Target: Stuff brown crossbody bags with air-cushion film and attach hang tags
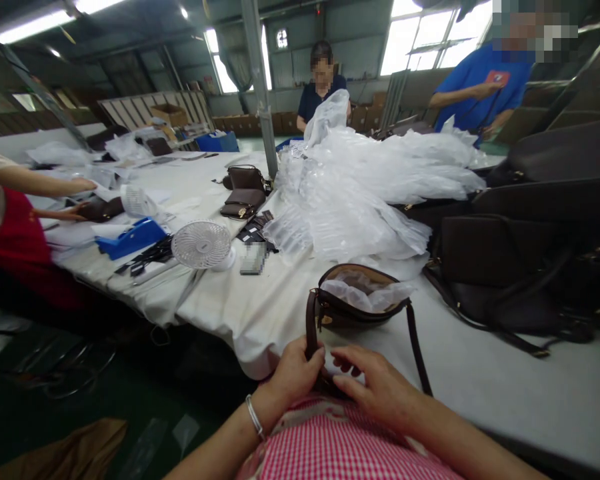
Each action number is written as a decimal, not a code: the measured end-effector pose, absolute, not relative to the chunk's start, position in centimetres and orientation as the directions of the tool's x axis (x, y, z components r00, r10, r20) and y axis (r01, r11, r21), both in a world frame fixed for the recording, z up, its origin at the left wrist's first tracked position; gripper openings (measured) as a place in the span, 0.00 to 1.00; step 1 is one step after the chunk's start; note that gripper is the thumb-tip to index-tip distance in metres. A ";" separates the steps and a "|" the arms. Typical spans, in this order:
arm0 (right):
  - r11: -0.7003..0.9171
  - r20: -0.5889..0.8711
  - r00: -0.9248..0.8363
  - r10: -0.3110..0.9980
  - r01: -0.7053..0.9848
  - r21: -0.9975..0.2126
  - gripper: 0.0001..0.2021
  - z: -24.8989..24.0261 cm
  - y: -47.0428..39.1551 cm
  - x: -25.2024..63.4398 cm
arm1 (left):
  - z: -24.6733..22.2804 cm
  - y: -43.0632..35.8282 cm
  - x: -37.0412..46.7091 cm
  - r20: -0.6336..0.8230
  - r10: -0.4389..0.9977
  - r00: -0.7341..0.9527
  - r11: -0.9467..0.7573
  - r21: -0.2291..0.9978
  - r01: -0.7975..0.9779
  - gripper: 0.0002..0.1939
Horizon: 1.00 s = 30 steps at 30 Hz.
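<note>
White cloth [260,313] spread across the middle of the frame, where a brown bag [350,321] stood open just right of centre. At lower centre, the left hand [298,368] was closed around its strap [311,323]; the right hand [380,383] was half open, loosely curled, its contact with the strap unclear

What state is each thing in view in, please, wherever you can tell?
Handbag: upright, top open, plastic inside.
Strap: attached at both ends, held.
Left hand: closed on the strap.
Right hand: partly open.
Plastic heap: loosely piled.
Dark bags: piled at the right.
Nearer white fan: upright; whether running, cannot tell.
</note>
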State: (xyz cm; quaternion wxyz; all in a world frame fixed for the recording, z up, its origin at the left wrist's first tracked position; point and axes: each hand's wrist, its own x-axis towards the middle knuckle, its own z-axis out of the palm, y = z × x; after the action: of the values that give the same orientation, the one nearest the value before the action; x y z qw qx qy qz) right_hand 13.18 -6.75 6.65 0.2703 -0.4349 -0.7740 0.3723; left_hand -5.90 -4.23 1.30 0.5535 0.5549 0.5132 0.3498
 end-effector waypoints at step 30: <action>-0.076 0.035 -0.525 0.851 -0.188 -0.979 0.18 21.6 -4.8 15.7 | 20.7 -1.8 -8.3 0.439 0.558 0.704 -0.696 0.710 0.109 0.15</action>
State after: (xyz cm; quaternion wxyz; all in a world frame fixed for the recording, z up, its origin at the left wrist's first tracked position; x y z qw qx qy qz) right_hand 15.67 -4.80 21.64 0.3871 -0.2964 -0.5586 0.6710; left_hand -8.32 -1.77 20.72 0.3381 0.8590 0.1941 0.3319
